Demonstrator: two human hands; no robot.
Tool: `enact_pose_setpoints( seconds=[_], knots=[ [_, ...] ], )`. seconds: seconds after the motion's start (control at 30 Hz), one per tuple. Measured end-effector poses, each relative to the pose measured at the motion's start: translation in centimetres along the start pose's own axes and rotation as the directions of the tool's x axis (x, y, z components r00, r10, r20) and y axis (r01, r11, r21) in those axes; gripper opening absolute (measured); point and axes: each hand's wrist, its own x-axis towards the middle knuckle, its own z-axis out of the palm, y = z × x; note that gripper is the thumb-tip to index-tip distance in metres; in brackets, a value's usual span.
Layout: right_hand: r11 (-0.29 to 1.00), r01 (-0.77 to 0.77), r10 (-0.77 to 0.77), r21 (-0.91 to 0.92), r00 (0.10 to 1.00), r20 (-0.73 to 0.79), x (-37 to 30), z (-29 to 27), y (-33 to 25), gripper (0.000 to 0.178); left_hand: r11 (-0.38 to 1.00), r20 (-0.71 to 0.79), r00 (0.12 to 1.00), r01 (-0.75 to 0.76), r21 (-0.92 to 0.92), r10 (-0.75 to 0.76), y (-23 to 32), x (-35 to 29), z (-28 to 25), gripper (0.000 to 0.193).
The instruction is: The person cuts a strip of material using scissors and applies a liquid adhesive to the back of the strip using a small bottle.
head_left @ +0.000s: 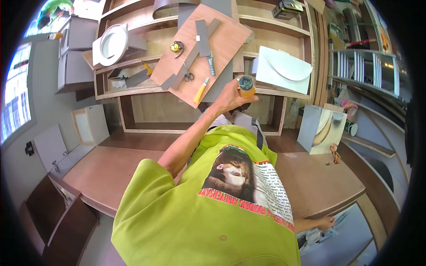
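My left hand [231, 98] is wrapped round a small bottle with amber contents [247, 91] and a dark round top, held above the front edge of a wooden frame. Beyond it lies a plywood board [230, 31]. On that board are a yellow utility knife [201, 91], scissors [188, 76], a tape measure [176, 47], a tool with a ribbed blue-grey handle [211, 66] and grey strips [203, 37]. At the lower right, my right hand [326, 222] reaches past my side with curled fingers, beside small white and dark items [310, 238]. What it grips is too small to make out.
The wooden frame [151, 24] carries a white round-rimmed piece [114, 44], a white panel with a curved front [284, 71] and a dark can [287, 9]. A brown bench [120, 168] spans behind me. An aluminium ladder [377, 71] and shelving stand at right, grey cabinets [80, 57] at left.
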Motion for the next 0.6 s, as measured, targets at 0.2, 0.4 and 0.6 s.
enact_pose_setpoints(
  seconds=[0.2, 0.4, 0.6],
  knots=[
    [0.969, -0.050, 0.007, 0.241, 0.984, 0.178, -3.7, 6.1, -7.5, 0.028, 0.760, -0.276, 0.937, 0.336, 0.556, -0.212, -5.0, -4.0, -6.3, 0.043],
    [0.731, -0.367, -0.040, 0.575, 0.819, 0.573, -11.5, 13.6, -22.2, 0.029, 0.995, -0.114, 0.988, -0.097, 0.040, 0.101, -4.3, -7.2, -10.5, 0.052],
    [0.539, -0.712, -0.221, 0.450, 0.396, 0.891, -23.9, 18.2, -30.9, 0.036, 0.999, -0.308, 0.951, 0.004, 0.035, 0.007, -3.1, -12.6, -16.4, 0.054]
  ],
)
